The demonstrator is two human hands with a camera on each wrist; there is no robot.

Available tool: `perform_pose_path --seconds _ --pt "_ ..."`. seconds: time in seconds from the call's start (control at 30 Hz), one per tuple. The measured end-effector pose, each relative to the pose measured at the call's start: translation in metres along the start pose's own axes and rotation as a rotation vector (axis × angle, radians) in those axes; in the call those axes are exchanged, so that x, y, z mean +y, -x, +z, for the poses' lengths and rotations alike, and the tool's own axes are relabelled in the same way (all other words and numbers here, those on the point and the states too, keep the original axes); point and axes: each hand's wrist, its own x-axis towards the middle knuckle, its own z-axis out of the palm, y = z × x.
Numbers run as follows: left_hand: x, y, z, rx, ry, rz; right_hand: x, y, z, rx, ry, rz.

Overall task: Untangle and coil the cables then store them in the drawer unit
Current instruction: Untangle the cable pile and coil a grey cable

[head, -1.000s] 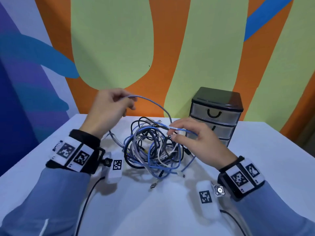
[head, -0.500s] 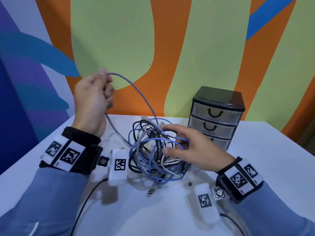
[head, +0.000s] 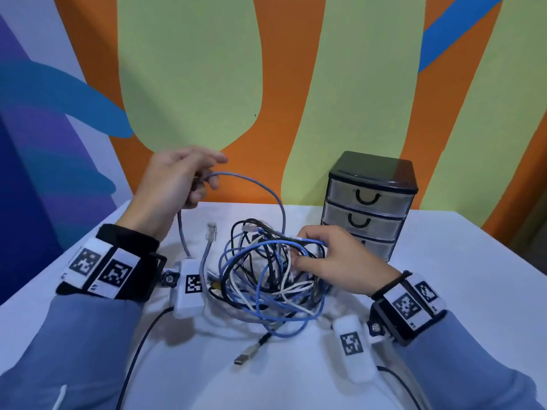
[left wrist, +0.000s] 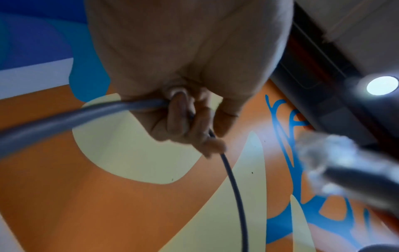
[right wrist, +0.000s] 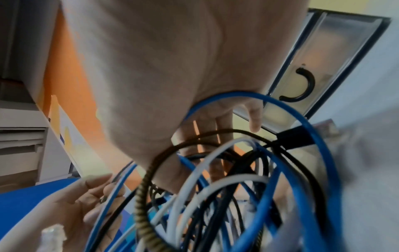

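A tangle of blue, white and black cables lies mid-table. My left hand is raised at the back left and grips a grey-blue network cable, which arcs down into the tangle. In the left wrist view the fingers curl round that cable. Its clear plug hangs free beside the heap. My right hand reaches into the tangle's right side and pinches a blue strand. In the right wrist view loops of blue cable wrap over the fingers.
A black three-drawer unit with clear drawers, all closed, stands at the back right, just behind my right hand. A USB plug trails from the tangle toward me. The painted wall runs along the white table's far edge.
My left hand pulled the grey-blue cable up and left, then came back down and right, so the cable's arc sits lower. The right hand shifted from a raised pinch into the tangle.
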Motion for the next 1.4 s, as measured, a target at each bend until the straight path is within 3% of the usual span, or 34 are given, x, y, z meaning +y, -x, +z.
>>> perform_pose_path --seconds 0.17,0.27,0.33,0.43,0.57,0.63,0.73,0.83,0.9,1.0,1.07,1.13,1.27,1.33,1.4 --pt "0.005 0.011 -0.001 -0.282 -0.452 0.128 0.001 0.0 0.003 0.03 -0.087 0.01" --pt "0.002 0.01 0.004 -0.325 -0.403 0.088 0.002 -0.001 0.004 -0.006 -0.051 0.007" --pt "0.001 0.007 0.008 -0.233 -0.248 0.061 -0.002 0.001 0.005 -0.075 -0.04 -0.022" --pt "0.003 0.0 0.005 0.043 0.048 0.053 -0.005 0.004 0.005 -0.09 -0.02 -0.026" --pt "0.005 -0.01 -0.023 0.387 0.532 0.105 0.0 0.004 0.0 0.008 0.047 0.002" --pt "0.0 -0.016 -0.045 0.466 0.682 0.128 0.005 0.002 -0.002 0.108 0.068 0.025" --pt "-0.009 -0.021 -0.05 0.454 0.669 0.086 0.011 -0.001 -0.004 0.239 0.108 0.062" --pt "-0.013 -0.021 -0.041 0.575 0.688 0.1 0.019 -0.005 -0.007 0.335 0.113 0.166" --pt "-0.016 -0.023 -0.047 0.644 0.801 0.151 0.022 -0.005 -0.01 0.336 0.131 0.253" --pt "-0.017 -0.026 -0.058 0.62 0.897 0.14 0.017 -0.004 -0.013 0.297 0.133 0.324" --pt "-0.015 -0.027 -0.053 0.54 0.806 0.053 0.015 -0.002 -0.013 0.297 0.126 0.319" --pt "-0.014 -0.025 -0.042 0.446 0.578 -0.035 0.016 -0.002 -0.014 0.317 0.127 0.31" --pt "-0.017 -0.021 -0.028 0.354 0.27 -0.068 0.018 -0.003 -0.017 0.409 0.051 0.331" --pt "-0.018 -0.023 -0.036 0.437 0.388 -0.08 0.018 -0.004 -0.021 0.438 -0.003 0.332" --pt "-0.017 -0.025 -0.053 0.516 0.684 -0.106 0.022 -0.004 -0.025 0.422 -0.042 0.35"
